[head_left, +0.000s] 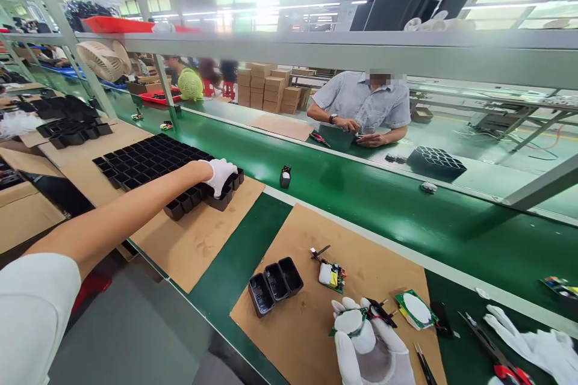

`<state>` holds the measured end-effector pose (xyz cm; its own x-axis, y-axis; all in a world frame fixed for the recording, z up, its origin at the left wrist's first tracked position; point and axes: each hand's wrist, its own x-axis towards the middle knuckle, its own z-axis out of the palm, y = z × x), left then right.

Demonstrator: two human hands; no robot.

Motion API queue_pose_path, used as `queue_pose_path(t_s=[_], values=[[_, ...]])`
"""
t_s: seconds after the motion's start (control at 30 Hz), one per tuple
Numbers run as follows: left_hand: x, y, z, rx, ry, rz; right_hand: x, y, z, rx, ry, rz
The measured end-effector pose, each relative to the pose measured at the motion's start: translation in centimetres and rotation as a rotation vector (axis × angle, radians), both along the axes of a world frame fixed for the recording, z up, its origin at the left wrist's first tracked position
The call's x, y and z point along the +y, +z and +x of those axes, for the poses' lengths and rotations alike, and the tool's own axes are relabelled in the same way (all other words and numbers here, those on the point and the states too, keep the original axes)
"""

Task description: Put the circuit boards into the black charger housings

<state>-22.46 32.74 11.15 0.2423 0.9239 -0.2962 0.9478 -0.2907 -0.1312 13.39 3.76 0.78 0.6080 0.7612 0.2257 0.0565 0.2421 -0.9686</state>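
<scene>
My left hand (220, 174), in a white glove, reaches far out to the left. It rests on the near corner of a grid of small black plastic housings (149, 165), fingers curled over one. My right hand (368, 346), also gloved, is closed on a small green circuit board with a white round pad and black wires (356, 320), low over a brown cardboard sheet (307, 325). Three black housings (274, 283) stand together on that sheet to the left of my right hand. Another circuit board (332, 275) lies just beyond them.
A green conveyor belt (370, 192) runs across with one black housing (285, 177) on it. A person in a checked shirt (365, 105) sits opposite. Tweezers (424, 364), another board (415, 310) and a spare white glove (537, 343) lie at right.
</scene>
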Motion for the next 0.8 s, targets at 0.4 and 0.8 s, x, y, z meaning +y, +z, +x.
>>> queue_pose_path(t_s=[0.4,0.8], values=[[-10.6,-0.3,7.5,-0.192,-0.239,-0.027,-0.3,0.4,-0.1,0.067,0.067,0.032],[-29.7,-7.5,13.2,-0.834,0.398,0.601,-0.7,0.2,-0.5,-0.163,0.184,0.101]])
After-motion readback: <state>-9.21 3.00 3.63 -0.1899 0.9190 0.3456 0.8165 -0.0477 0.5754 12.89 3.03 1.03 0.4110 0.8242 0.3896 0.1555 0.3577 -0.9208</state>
